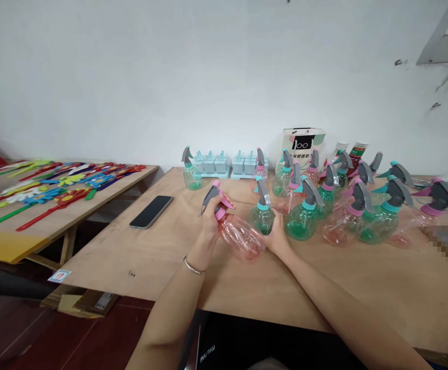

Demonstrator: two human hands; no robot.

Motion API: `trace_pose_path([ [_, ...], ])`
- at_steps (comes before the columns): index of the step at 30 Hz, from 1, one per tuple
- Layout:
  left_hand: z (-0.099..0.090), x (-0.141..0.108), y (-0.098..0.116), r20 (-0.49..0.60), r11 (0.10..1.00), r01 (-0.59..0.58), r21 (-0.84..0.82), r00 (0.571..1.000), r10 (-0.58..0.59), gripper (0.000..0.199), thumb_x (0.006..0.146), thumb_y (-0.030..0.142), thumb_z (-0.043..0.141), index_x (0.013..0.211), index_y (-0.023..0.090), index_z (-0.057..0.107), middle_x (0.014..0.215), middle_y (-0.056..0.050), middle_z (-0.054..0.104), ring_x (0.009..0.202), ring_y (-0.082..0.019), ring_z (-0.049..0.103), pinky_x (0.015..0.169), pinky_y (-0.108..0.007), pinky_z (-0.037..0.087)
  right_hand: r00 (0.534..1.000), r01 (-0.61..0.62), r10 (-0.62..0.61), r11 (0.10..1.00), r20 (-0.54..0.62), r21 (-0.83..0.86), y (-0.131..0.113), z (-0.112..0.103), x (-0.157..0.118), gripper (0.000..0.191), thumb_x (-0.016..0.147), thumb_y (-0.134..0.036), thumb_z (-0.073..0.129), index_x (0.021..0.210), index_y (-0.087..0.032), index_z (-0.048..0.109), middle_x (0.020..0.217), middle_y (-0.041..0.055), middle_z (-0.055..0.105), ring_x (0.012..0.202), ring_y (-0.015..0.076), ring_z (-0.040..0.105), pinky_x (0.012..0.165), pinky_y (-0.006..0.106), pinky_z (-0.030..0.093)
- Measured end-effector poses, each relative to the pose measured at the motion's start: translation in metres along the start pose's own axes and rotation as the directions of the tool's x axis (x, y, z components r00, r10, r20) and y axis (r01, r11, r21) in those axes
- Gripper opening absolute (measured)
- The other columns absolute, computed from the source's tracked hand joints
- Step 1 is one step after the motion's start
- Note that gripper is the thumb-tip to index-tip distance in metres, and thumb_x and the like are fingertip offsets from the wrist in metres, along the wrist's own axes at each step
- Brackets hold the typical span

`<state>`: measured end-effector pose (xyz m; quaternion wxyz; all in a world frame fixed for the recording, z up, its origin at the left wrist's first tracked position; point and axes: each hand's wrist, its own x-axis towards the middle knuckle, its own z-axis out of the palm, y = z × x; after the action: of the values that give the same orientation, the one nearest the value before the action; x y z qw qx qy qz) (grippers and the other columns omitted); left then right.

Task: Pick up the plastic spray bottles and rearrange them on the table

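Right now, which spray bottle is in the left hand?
The clear pink spray bottle that's tilted: the left hand grips it near the neck, base toward the right hand. The other bottles stand on the table.

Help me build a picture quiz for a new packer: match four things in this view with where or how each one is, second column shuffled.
Column 1
1. Spray bottle with the pink body and collar, off the row
2. Phone
3. Hand-shaped paddles
4. Ice-pop moulds

Column 2
A. Many colours, spread on the neighbouring table
B. Pale blue, standing near the wall
C. Tilted, gripped near its neck by the left hand
D. Lying flat, dark screen up

Pairs: 1-C, 2-D, 3-A, 4-B
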<state>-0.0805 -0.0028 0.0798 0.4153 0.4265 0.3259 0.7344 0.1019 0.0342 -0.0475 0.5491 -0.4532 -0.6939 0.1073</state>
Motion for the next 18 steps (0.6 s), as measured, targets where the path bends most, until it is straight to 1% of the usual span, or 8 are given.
trace_pose_path([
  [2,-0.007,0.004,0.005,-0.026,0.996,-0.027,0.088,0.999,0.029,0.030,0.074,0.042,0.061,0.054,0.020,0.059,0.059,0.000,0.058,0.060,-0.012,0.057,0.064,-0.026,0.048,1.000,0.000,0.000,1.000,0.000,-0.006,0.000,0.000,0.000,0.093,0.066,-0.053,0.081,0.139,-0.017,0.037,0.130,0.0179,0.052,0.127,0.0374,0.052,0.110,0.058,0.041],
  [4,-0.021,0.014,0.013,-0.032,0.966,-0.062,0.253,0.997,0.073,0.026,0.073,0.043,0.066,0.061,0.020,0.064,0.068,-0.001,0.065,0.070,-0.015,0.062,0.070,-0.027,0.051,1.000,-0.001,0.001,1.000,-0.005,-0.016,0.000,0.000,-0.001,0.093,0.066,-0.051,0.081,0.139,-0.016,0.036,0.130,0.0183,0.052,0.127,0.0370,0.052,0.110,0.058,0.042],
  [6,-0.043,0.028,0.023,-0.032,0.901,-0.085,0.426,0.994,0.109,0.022,0.070,0.043,0.073,0.070,0.021,0.069,0.082,-0.002,0.071,0.081,-0.018,0.065,0.072,-0.027,0.053,1.000,-0.004,0.004,1.000,-0.007,-0.028,-0.001,0.000,-0.001,0.092,0.066,-0.050,0.081,0.139,-0.016,0.036,0.130,0.0185,0.051,0.127,0.0367,0.052,0.110,0.057,0.042],
  [8,-0.069,0.045,0.032,-0.058,0.848,-0.102,0.520,0.986,0.155,0.027,0.070,0.045,0.074,0.081,0.020,0.073,0.096,-0.004,0.074,0.093,-0.021,0.067,0.073,-0.028,0.054,1.000,-0.004,0.004,0.999,-0.002,-0.035,-0.002,0.000,-0.001,0.091,0.066,-0.049,0.081,0.139,-0.016,0.037,0.131,0.0183,0.051,0.127,0.0363,0.052,0.109,0.057,0.043],
  [10,-0.094,0.063,0.036,-0.078,0.806,-0.101,0.583,0.981,0.179,0.034,0.068,0.046,0.076,0.088,0.018,0.074,0.098,-0.007,0.074,0.096,-0.024,0.068,0.073,-0.030,0.056,1.000,-0.003,0.003,0.999,-0.005,-0.035,-0.002,0.000,-0.001,0.090,0.067,-0.049,0.081,0.138,-0.017,0.037,0.130,0.0178,0.052,0.127,0.0361,0.052,0.109,0.057,0.043],
  [14,-0.133,0.087,0.029,-0.112,0.759,-0.051,0.649,0.981,0.161,0.044,0.066,0.047,0.076,0.097,0.017,0.073,0.099,-0.009,0.074,0.092,-0.025,0.069,0.074,-0.033,0.057,1.000,-0.007,0.007,1.000,-0.014,-0.030,-0.001,0.001,-0.001,0.090,0.067,-0.050,0.080,0.139,-0.018,0.037,0.129,0.0173,0.052,0.127,0.0361,0.052,0.109,0.058,0.043],
  [16,-0.147,0.092,0.021,-0.109,0.723,-0.060,0.689,0.977,0.185,0.042,0.067,0.045,0.074,0.098,0.017,0.072,0.100,-0.010,0.074,0.095,-0.025,0.069,0.081,-0.035,0.057,1.000,-0.012,0.011,0.999,-0.014,-0.032,0.000,0.001,-0.001,0.090,0.067,-0.050,0.080,0.139,-0.017,0.037,0.128,0.0175,0.052,0.126,0.0364,0.052,0.109,0.058,0.043],
  [18,-0.159,0.091,0.013,-0.070,0.650,-0.088,0.755,0.975,0.213,0.039,0.070,0.044,0.070,0.100,0.018,0.071,0.103,-0.010,0.073,0.100,-0.025,0.068,0.089,-0.037,0.055,1.000,-0.013,0.013,0.999,-0.014,-0.038,0.000,0.001,-0.001,0.091,0.066,-0.050,0.081,0.139,-0.017,0.037,0.128,0.0175,0.052,0.126,0.0366,0.052,0.109,0.058,0.043],
])
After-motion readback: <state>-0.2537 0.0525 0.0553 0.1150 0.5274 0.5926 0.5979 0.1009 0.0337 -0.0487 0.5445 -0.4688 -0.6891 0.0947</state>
